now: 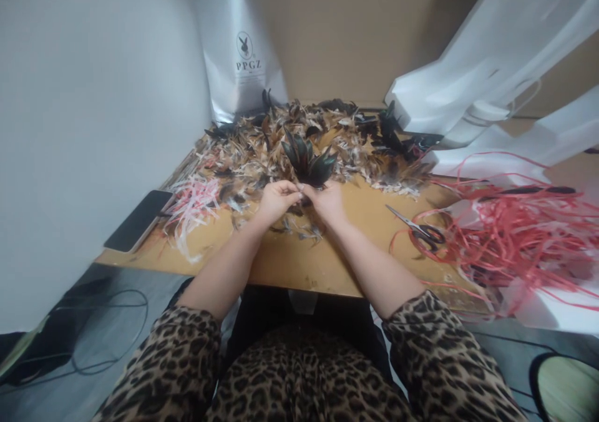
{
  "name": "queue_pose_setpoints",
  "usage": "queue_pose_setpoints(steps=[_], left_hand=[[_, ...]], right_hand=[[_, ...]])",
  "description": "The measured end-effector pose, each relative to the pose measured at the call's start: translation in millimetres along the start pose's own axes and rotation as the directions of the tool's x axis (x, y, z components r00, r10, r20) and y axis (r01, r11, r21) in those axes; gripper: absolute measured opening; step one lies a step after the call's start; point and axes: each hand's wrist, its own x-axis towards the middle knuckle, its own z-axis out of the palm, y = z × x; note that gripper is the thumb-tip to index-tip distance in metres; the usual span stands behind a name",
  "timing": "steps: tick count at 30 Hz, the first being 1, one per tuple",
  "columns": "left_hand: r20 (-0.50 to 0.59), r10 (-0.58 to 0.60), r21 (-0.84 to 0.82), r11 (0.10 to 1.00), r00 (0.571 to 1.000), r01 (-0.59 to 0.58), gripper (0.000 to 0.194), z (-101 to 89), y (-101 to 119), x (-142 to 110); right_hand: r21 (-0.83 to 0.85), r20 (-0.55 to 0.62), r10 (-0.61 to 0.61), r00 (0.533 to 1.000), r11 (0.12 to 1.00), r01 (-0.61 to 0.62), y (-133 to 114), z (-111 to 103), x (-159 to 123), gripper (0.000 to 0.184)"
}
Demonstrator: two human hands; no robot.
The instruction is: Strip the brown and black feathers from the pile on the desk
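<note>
At the middle of the wooden tabletop (322, 269), just short of a broad feather heap, we hold a fan of dark, glossy feathers (309, 160), its tips splayed away from us; our left hand (279, 202) and right hand (329, 205) meet at its base, thumbs and forefingers pinched together around the stems, though we cannot tell exactly how the other fingers curl beneath; loose wisps (299, 227) lie just below our hands. Beyond the fan spreads the feather heap (281, 135), brown, black and white; to its left we see pink and white strips (194, 200) trailing towards the near edge, with a dark-screened phone (139, 221) beside them at the table's left side; to the right of our hands lie scissors (416, 226) with black handles, blades parted slightly if at all, near a tangle of red strips (528, 235). Behind the heap stands a silver bag (243, 85) printed "PPGZ"; white wrapping (440, 97) rises at the far right; leopard-print sleeves (163, 359) cover our upper arms.
</note>
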Motion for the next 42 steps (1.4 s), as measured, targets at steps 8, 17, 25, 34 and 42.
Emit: queue_pose_setpoints(steps=[8,17,25,34,42], left_hand=[[-0.110,-0.034,-0.013,0.999,0.993,0.033,0.020,5.8,-6,4],[0.105,-0.185,-0.170,0.965,0.977,0.201,0.037,-5.3,-1,4],[0.238,-0.256,-0.263,0.912,0.937,0.316,0.036,-15.4,4,4],[0.166,-0.233,-0.114,0.961,0.958,0.253,0.029,-11.5,4,4],[-0.003,-0.125,-0.042,0.991,0.992,0.125,0.021,-2.4,1,4]], right_hand=[[0.150,0.055,0.210,0.976,0.965,-0.216,3,0,6,0.030],[0.237,0.261,0.245,0.934,0.921,-0.309,7,-14,16,0.031],[0.256,0.255,0.236,0.938,0.918,-0.301,8,-18,21,0.031],[0.195,0.297,0.173,0.939,0.952,-0.238,1,-9,10,0.033],[0.022,0.144,0.102,0.984,0.994,-0.106,7,-4,11,0.030]])
